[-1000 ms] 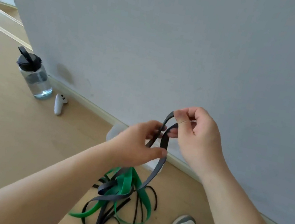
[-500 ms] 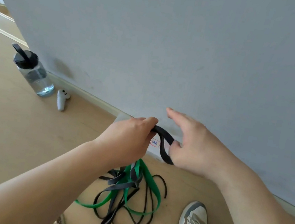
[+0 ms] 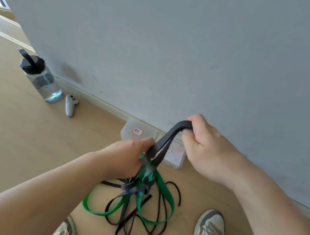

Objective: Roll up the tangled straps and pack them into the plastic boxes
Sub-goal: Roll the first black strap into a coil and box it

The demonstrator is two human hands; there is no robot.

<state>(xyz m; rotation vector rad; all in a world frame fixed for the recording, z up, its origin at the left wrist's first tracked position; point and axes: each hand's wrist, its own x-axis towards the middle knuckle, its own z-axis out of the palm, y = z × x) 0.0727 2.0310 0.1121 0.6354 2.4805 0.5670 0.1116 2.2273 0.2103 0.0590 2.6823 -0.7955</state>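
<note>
dark grey strap (image 3: 163, 143), looped, tangled

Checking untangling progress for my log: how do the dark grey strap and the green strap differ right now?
The dark grey strap is lifted, stretched between the left hand and right hand; the green strap mostly lies in loose loops on the floor. Grey is dull dark, green bright. Both are flat bands, knotted together below the left hand.
</note>
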